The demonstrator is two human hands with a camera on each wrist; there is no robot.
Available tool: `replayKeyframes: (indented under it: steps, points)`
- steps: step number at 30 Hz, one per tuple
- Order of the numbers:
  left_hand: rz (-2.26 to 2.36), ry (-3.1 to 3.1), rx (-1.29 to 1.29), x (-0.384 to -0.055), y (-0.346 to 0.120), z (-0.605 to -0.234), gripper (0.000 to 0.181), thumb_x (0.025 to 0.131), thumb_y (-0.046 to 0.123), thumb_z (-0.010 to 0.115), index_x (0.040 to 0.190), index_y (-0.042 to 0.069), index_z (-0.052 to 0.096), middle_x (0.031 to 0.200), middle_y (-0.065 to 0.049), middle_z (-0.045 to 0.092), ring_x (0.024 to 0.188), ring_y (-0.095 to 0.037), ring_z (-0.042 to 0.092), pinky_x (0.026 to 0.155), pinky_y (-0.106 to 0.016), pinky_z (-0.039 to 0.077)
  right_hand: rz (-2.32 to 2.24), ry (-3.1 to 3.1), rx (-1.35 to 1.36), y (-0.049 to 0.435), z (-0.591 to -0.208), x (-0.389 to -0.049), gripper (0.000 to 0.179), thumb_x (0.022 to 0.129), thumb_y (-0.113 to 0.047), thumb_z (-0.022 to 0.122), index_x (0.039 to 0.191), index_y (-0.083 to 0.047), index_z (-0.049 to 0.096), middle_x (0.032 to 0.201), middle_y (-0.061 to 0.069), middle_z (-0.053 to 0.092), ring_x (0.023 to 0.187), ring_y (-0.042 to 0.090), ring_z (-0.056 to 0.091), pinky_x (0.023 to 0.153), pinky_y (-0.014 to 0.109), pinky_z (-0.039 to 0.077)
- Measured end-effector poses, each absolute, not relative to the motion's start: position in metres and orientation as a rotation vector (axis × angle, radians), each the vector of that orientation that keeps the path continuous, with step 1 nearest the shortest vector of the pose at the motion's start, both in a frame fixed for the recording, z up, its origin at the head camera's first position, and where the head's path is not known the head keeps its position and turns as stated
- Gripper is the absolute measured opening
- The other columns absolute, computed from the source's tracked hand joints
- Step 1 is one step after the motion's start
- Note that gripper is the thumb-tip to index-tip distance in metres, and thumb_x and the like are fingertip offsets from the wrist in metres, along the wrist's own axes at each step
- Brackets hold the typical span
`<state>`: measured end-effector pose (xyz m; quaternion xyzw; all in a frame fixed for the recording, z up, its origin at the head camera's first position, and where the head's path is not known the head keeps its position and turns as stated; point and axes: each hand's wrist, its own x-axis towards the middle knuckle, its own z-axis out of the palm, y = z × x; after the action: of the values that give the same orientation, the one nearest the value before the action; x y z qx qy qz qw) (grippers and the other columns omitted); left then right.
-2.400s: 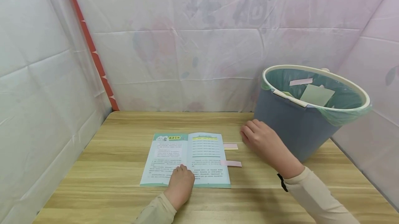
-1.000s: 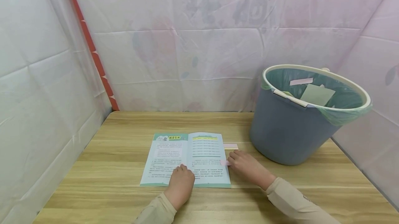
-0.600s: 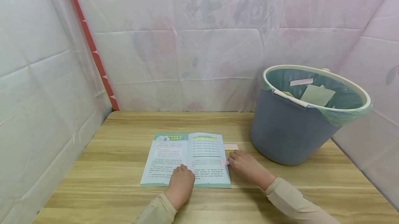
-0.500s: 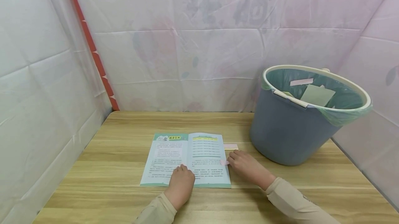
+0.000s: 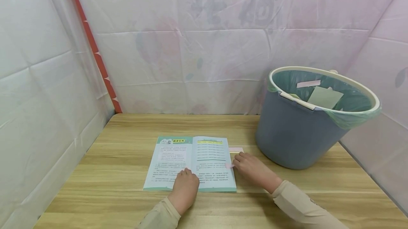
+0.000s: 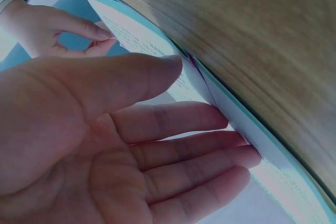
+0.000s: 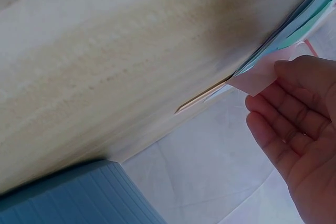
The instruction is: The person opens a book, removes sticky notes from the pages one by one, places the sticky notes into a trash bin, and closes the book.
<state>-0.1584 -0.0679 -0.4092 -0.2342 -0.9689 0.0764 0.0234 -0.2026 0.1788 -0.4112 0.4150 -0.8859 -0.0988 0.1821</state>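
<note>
An open booklet point(image 5: 208, 177) with printed pages and green borders lies flat on the wooden table. My left hand point(image 5: 185, 186) rests on it at the lower middle, near the fold; in the left wrist view its fingers are nearly straight, tips on the page. At the right page's edge, my right hand point(image 5: 253, 172) pinches a pink sticky tab point(image 7: 257, 80) between thumb and fingers. The tab bends up from the page, its outer end hidden by the hand in the head view. Just above it, more tabs, pink over yellow point(image 5: 236, 149), stick out past the page edge.
A blue-grey bin point(image 5: 290, 133) with a white rim and green liner stands on the table at the right, close beyond my right hand. Paper pieces point(image 5: 325, 97) and a pink strip point(image 5: 308, 84) are inside. White sheeting point(image 5: 197, 55) walls the back and sides.
My right hand has come from beside the bin, left and toward me, onto the lower pink tab and pinches it. The tab has begun to bend upward. My left hand has stayed put.
</note>
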Motion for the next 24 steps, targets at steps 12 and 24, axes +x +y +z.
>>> replayKeyframes:
  steps: [12,24]
  points:
    - [0.238,-2.975,-0.725,-0.1583,-0.0690,-0.4116,0.019,0.083,0.008,0.070,0.095,-0.007,0.071,0.103,-0.024,0.067,0.094,-0.035,0.067,0.082,-0.038,0.054,-0.290,-2.487,1.166,0.1791,-0.4080,-0.2055,0.017,0.079,-0.008,0.077,0.076,-0.006,0.060,0.074,0.003,0.057,0.076,0.019,0.061,0.085,0.032,0.052]
    - [0.252,-2.959,-0.727,-0.1583,-0.0682,-0.4106,0.017,0.085,0.007,0.069,0.095,-0.006,0.071,0.102,-0.024,0.068,0.092,-0.034,0.067,0.082,-0.038,0.054,-0.306,-2.446,1.144,0.1806,-0.4039,-0.2067,0.022,0.069,0.006,0.079,0.077,-0.004,0.061,0.076,0.004,0.057,0.071,0.018,0.054,0.066,0.029,0.050]
